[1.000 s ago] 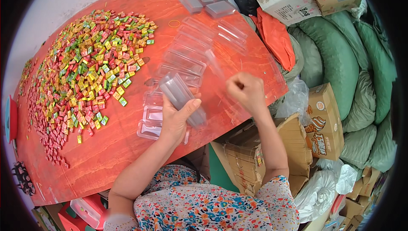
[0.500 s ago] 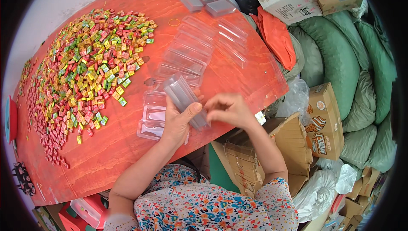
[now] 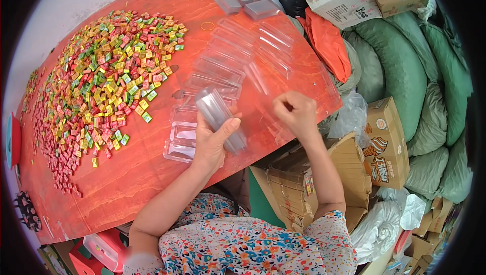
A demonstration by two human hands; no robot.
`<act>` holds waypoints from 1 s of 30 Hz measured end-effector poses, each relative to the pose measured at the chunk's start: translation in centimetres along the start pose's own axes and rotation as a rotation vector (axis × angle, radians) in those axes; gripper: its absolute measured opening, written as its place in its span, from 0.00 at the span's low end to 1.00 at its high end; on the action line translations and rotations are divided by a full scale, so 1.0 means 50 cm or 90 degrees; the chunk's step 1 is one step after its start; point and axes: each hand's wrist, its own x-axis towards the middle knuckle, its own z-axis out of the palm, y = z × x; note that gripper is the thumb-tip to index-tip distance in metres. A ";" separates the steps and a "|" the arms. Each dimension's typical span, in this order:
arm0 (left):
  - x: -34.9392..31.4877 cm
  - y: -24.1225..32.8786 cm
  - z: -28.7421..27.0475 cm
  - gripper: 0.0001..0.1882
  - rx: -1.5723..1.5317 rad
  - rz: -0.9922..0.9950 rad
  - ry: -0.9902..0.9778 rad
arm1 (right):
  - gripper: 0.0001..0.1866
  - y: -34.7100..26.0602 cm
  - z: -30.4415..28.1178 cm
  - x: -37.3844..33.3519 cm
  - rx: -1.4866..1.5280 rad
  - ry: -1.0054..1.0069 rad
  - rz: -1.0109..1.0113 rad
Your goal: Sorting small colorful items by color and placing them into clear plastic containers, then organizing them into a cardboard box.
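My left hand [image 3: 212, 141] is closed around a nested stack of clear plastic trays [image 3: 218, 115], long and narrow, held tilted above the table's near edge. To its right, my right hand [image 3: 298, 113] is closed, its fingers pinching a single clear plastic tray [image 3: 260, 85] that is smeared by motion. A row of overlapping clear trays [image 3: 217, 70] lies on the table just beyond my left hand. A second, shorter row of clear trays [image 3: 276, 47] lies farther to the right.
The red table [image 3: 136, 179] carries a large heap of small wrapped candies [image 3: 111, 77] on the left. Clear boxes [image 3: 260, 8] stand at the far edge. Cardboard boxes [image 3: 387, 143] and green sacks [image 3: 400, 72] crowd the right side; an open carton [image 3: 349, 174] sits below the table edge.
My right hand has moved right, away from the stack, drawing a single clear tray with it. My left hand stays in place with the stack.
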 end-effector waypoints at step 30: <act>-0.015 0.012 -0.004 0.31 -0.007 -0.037 -0.010 | 0.06 -0.034 -0.002 -0.031 0.058 -0.107 0.043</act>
